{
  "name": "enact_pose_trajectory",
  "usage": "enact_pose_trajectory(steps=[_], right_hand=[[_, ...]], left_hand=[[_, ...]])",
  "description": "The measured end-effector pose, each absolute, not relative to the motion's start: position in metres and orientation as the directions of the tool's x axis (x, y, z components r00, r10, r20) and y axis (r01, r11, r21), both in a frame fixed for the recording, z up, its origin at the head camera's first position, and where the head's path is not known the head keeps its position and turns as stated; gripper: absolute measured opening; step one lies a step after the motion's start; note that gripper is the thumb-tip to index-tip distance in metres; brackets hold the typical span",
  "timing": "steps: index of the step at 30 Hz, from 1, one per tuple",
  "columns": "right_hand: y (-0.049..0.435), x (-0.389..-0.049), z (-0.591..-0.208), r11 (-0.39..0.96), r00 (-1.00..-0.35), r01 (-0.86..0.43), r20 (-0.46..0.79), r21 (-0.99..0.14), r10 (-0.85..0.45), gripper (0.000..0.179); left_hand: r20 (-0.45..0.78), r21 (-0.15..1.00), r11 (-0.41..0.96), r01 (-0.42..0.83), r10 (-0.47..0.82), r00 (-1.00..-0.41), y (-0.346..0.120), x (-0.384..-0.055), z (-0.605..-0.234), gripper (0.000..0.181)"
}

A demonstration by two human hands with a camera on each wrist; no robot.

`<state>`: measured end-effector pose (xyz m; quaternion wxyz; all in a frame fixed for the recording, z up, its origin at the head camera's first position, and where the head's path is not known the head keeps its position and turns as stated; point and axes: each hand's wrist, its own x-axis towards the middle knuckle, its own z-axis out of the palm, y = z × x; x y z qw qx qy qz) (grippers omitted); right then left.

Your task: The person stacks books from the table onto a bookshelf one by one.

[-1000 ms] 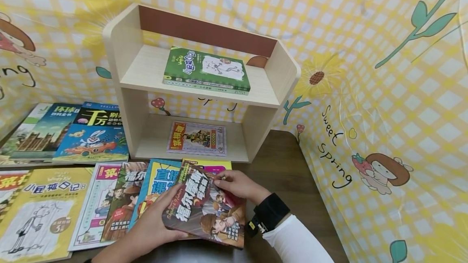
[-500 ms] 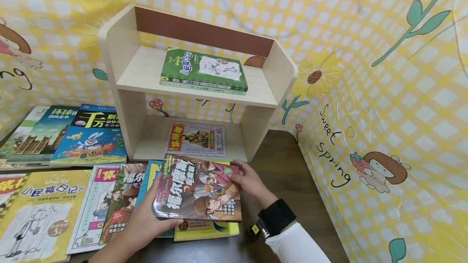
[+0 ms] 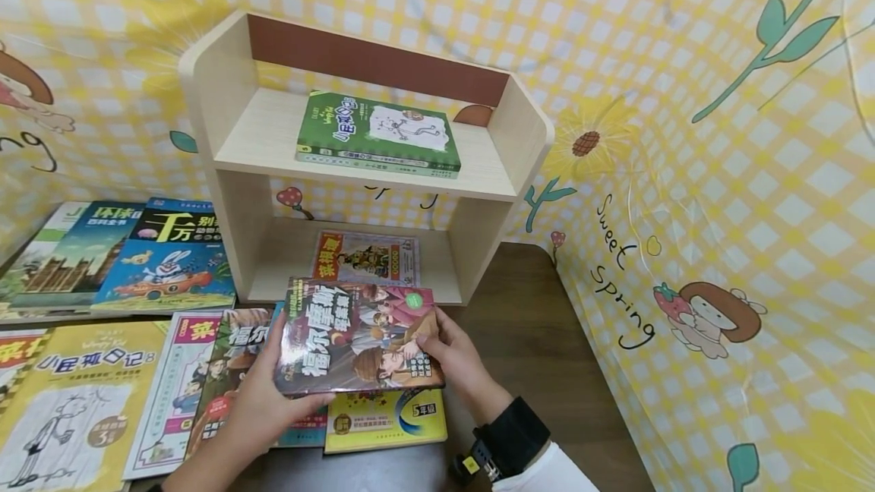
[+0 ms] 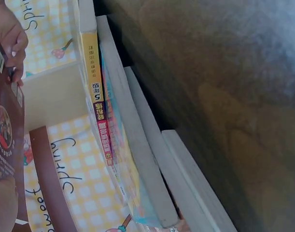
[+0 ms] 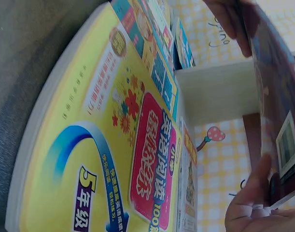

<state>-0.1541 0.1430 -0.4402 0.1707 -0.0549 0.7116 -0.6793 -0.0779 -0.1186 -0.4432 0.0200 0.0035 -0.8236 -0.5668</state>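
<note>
A dark brown comic-style book [image 3: 362,344] with large white Chinese characters is held raised in front of the shelf, cover up. My left hand [image 3: 256,397] grips its left edge, thumb along the front. On the right edge, my right hand [image 3: 465,359] pinches it with the thumb on the cover. The book's underside [image 5: 282,106] shows a white barcode label in the right wrist view. Below it lies a yellow workbook [image 3: 386,424], partly hidden. A small two-tier wooden shelf [image 3: 232,120] stands behind, with a magazine [image 3: 372,253] lying on its lower board.
Green books [image 3: 383,135] lie stacked on the shelf's upper board. Left of the hands, a yellow diary book [image 3: 89,401], a pink-edged magazine [image 3: 164,401] and others lie in a row. Blue-covered books [image 3: 164,257] lie behind them. Patterned cloth [image 3: 683,173] hangs around the dark table [image 3: 547,370].
Both hands have lifted the brown book and moved it away and left, toward the shelf, and turned it more level. The yellow workbook beneath has come into view.
</note>
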Motion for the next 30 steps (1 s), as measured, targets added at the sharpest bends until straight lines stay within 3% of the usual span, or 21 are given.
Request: enact_pose_trajectory(steps=[9,19,23,30], right_hand=[[0.139,-0.14,-0.442,0.031,-0.896,0.171,-0.169,-0.985,-0.411,0.094],[0.139,-0.134,-0.448,0.021,-0.893,0.175,-0.167,-0.984,-0.419,0.125],[0.141,-0.134,-0.448,0.005,-0.882,0.131,-0.119,-0.991,-0.455,0.128],[0.143,-0.135,-0.45,0.117,-0.907,0.008,-0.057,-0.993,-0.416,0.125]], left_hand=[[-0.048,0.923,0.379,-0.065,-0.054,-0.997,-0.12,-0.08,-0.442,0.134],[-0.172,0.882,0.439,-0.171,-0.036,-0.984,-0.124,-0.086,-0.446,0.14],[-0.182,0.864,0.472,-0.176,-0.034,-0.983,-0.127,-0.09,-0.447,0.143],[-0.207,0.843,0.509,-0.175,0.007,-0.978,-0.13,-0.095,-0.445,0.143]])
